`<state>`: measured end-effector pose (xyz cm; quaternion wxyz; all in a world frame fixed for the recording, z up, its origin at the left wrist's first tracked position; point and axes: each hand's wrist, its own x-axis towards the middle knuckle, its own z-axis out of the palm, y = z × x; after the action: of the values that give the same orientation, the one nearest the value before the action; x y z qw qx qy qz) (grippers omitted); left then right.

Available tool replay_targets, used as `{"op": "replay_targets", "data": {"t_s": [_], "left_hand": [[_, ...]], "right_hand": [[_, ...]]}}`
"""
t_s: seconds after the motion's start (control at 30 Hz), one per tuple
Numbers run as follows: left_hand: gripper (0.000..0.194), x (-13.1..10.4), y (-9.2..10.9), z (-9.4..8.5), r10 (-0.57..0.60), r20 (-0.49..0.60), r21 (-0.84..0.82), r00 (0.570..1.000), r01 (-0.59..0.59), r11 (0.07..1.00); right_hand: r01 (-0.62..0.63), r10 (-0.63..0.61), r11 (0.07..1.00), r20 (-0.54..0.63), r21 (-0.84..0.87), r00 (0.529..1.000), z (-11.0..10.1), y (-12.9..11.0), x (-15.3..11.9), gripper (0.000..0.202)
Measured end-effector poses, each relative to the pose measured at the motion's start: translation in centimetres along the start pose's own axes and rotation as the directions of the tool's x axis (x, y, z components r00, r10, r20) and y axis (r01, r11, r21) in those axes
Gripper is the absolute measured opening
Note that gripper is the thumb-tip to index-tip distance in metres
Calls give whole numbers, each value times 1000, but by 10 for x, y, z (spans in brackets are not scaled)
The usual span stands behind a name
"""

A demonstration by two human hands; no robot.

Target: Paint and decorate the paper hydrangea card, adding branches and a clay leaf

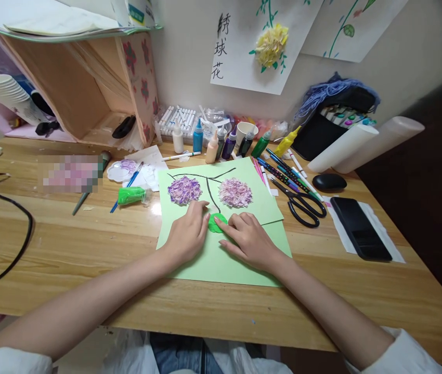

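Observation:
A bright green piece of clay (218, 223), flattened into a leaf-like shape, lies on light green paper (244, 272) at the lower end of a drawn dark stem. My right hand (249, 239) presses the clay with its index finger; the thumb is spread away and the other fingers curl. From the other side my left hand (187, 228) rests on the paper, thumb at the clay's left edge and fingers loosely stretched. Above the hands, a purple flower (184, 190) and a paler pink-purple flower (235, 192), both of textured bits, sit on drawn branches.
A green clay packet (131, 195) and a blue brush (127, 187) lie left. Black scissors (302, 202), pens, a mouse (329, 182) and a phone (360, 228) lie right. Several paint bottles, including a green one (261, 145), stand behind the paper. A cable (22, 249) curves at far left.

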<state>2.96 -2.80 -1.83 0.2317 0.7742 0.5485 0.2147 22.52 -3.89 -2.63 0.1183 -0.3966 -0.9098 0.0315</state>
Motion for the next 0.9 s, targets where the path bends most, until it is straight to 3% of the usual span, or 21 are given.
{"op": "replay_targets", "data": {"t_s": [0.23, 0.53, 0.67, 0.9], "left_hand": [[33, 1, 1, -2, -16, -9, 5, 1000, 16, 1000], [32, 0, 1, -2, -21, -11, -3, 1000, 21, 1000], [30, 0, 0, -1, -16, -20, -13, 1000, 16, 1000], [30, 1, 0, -2, -19, -26, -1, 999, 19, 1000]], "right_hand": [[-16, 16, 1000, -14, 6, 1000, 3, 0, 1, 64], [69, -71, 994, 17, 86, 997, -1, -1, 4, 68], [41, -52, 990, 83, 134, 995, -5, -2, 5, 60], [64, -70, 995, 80, 81, 994, -4, -2, 4, 64]]}}
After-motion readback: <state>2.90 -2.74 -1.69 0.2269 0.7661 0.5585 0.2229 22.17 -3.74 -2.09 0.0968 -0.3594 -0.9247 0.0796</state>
